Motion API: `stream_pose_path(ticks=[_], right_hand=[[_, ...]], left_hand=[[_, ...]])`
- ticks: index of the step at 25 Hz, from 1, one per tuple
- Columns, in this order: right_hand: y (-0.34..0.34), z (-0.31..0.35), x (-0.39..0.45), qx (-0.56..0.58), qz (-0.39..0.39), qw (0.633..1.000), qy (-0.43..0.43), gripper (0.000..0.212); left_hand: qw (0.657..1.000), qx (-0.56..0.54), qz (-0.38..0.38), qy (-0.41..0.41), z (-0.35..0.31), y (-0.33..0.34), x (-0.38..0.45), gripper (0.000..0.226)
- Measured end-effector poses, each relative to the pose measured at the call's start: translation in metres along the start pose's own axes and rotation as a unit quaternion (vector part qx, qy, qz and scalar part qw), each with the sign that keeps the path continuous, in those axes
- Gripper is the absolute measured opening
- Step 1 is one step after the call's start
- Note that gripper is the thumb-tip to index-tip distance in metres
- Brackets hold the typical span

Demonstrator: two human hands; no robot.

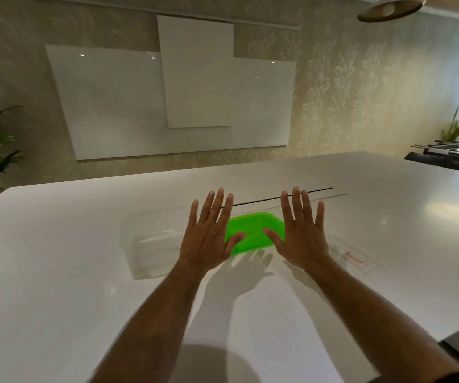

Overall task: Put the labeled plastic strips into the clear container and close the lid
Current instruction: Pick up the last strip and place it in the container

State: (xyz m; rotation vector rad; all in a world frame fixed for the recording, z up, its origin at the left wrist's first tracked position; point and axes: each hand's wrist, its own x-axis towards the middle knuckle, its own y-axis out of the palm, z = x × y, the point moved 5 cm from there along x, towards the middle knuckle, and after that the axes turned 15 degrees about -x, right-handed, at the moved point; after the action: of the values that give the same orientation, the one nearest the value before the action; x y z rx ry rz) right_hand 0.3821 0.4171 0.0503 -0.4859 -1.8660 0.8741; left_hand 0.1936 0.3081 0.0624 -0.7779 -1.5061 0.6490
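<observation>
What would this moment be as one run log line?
left hand: open, holding nothing | right hand: open, holding nothing | bright green plastic lid: on table | red-labeled clear plastic strip: on table
</observation>
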Motion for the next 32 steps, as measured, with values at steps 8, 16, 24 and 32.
stream_pose_path(ticks=[8, 16, 24, 32], right_hand=[[0.019, -0.088, -0.032, -0.041, 0.049, 0.996, 0.060, 0.094], [0.052, -0.152, -0.047, 0.023, 0.187, 0.972, 0.138, 0.100], [0.079, -0.172, -0.051, 0.056, 0.176, 0.964, 0.190, 0.036], [0.072, -0.162, -0.054, -0.024, 0.096, 0.988, 0.122, 0.018]], left_hand=[[0.997, -0.046, 0.028, 0.050, -0.066, 0.047, 0.027, 0.083], [0.984, -0.084, 0.134, 0.084, -0.119, 0.102, 0.064, 0.088], [0.969, -0.116, 0.164, 0.145, -0.168, 0.146, 0.094, 0.076], [0.960, -0.155, 0.136, 0.188, -0.204, 0.158, 0.107, 0.047]])
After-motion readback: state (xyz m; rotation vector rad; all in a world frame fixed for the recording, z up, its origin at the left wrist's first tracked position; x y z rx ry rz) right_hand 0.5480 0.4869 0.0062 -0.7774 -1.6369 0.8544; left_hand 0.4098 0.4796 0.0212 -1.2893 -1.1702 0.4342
